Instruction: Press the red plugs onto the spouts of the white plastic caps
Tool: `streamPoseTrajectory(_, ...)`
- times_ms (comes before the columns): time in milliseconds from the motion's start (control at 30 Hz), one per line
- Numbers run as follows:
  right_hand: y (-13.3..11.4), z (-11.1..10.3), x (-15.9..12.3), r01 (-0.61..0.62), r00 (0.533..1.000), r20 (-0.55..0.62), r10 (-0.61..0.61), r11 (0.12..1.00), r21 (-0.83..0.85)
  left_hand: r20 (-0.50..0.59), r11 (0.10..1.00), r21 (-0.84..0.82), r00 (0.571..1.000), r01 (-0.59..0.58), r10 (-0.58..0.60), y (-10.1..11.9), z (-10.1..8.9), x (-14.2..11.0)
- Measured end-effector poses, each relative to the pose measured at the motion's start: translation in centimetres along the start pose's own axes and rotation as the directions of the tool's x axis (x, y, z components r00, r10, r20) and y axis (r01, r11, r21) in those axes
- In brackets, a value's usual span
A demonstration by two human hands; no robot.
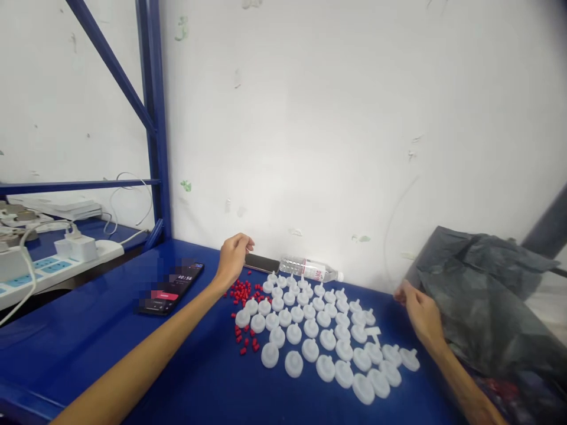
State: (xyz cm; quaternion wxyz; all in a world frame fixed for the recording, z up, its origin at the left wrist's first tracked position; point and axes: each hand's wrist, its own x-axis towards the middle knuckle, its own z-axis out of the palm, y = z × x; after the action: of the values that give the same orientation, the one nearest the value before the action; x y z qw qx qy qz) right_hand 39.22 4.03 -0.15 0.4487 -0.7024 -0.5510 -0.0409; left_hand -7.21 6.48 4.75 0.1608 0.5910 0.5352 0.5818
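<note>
My left hand [234, 258] is held above the far edge of the table, beyond a scatter of small red caps [241, 290], with its fingers curled together. Whatever may be between its fingertips is hidden. Many white round plastic pieces with short stems [310, 328] lie spread over the blue table, mostly stem up. To their right, my right hand [419, 308] hovers beside a dark plastic bag [482, 295]. Its fingers are closed too, and I cannot make out anything in them or whether they touch the bag.
A clear bottle [310, 268] lies on its side along the wall, beside a dark phone [262, 263]. Another phone with a lit screen [172, 289] rests on the table's left. Further left are a white power strip [57, 265] with cables and a blue metal post [156, 118].
</note>
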Motion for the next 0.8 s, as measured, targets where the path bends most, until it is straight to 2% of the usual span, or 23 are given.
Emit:
streamPoseTrajectory(133,2.9,0.7,-0.6,-0.099,0.994,0.063,0.093,0.990,0.099,-0.005,0.996,0.072,0.999,0.046,-0.045,-5.1,0.4,0.1)
streamPoseTrajectory(233,3.5,0.8,-0.8,-0.104,0.988,0.121,0.091,0.989,0.104,0.085,0.995,0.092,0.995,0.039,-0.047,-7.0,0.6,-0.5)
streamPoseTrajectory(400,3.3,1.3,-1.0,-0.087,0.976,0.211,0.058,0.988,0.128,0.205,0.994,0.106,0.978,0.012,-0.033,-7.6,1.1,-0.8)
streamPoseTrajectory(600,2.3,2.4,-1.2,-0.095,0.946,0.323,0.025,0.975,0.203,0.226,0.992,0.115,0.971,0.060,-0.085,-8.3,1.2,-1.0)
streamPoseTrajectory(800,0.8,3.4,-2.0,-0.053,0.920,0.391,-0.029,0.979,0.197,0.258,0.993,0.091,0.961,0.079,-0.101,-8.6,1.6,-1.0)
